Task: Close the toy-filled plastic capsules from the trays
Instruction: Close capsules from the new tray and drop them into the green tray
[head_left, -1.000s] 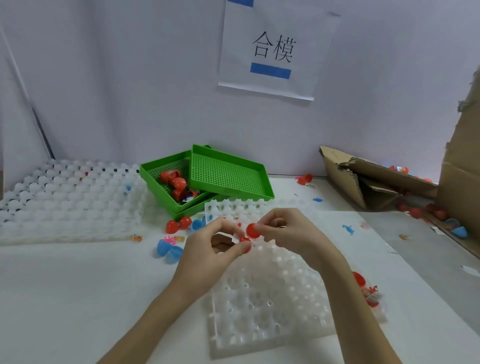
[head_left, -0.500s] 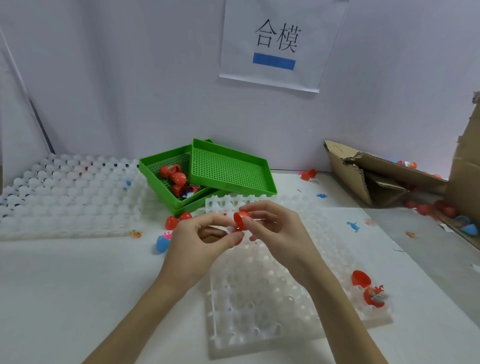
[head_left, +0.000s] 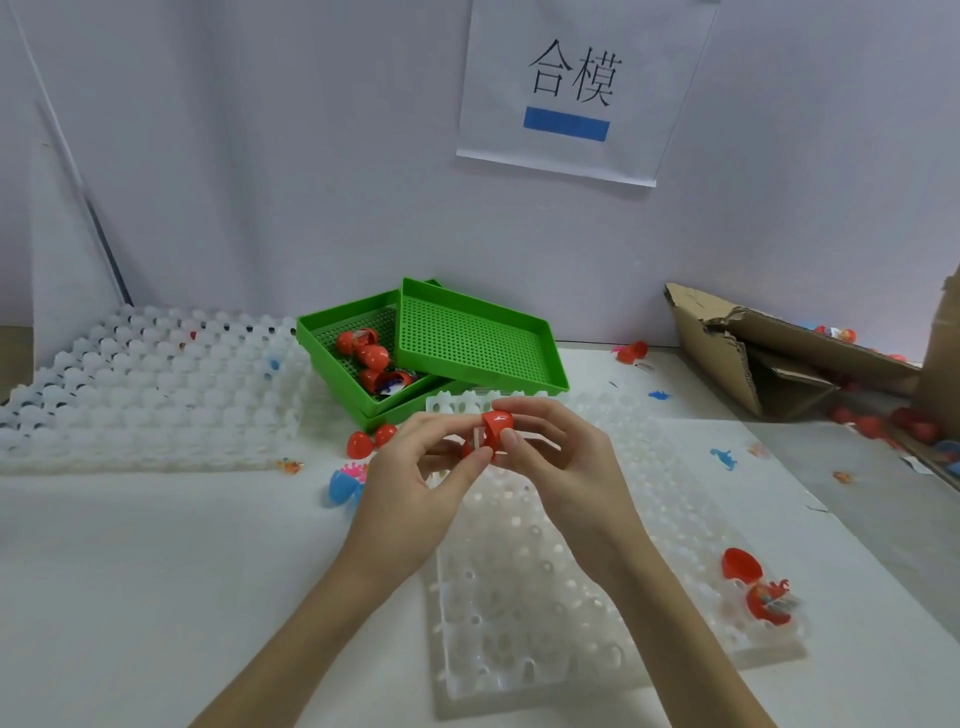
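Red capsule (head_left: 492, 434) sits pinched btwn both sets of fingertips, left hand (head_left: 415, 478) on lower half w/ paper slip showing at seam, right hand (head_left: 563, 462) curled over cap; prob light, thin, slick plastic, so best squeezed at the domes, not the rim.

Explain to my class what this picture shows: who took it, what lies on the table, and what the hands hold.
There is no machine here. A person wears a camera on the head, so you look down at their own two hands. The left hand and right hand together pinch a red capsule, its two halves not yet fully shut. Beneath them lies a white tray with many round cups; at its right end sits an open red capsule with a toy. Behind stand green trays holding more red capsules. A cardboard box lies to the right, and a paper sign hangs on the wall.
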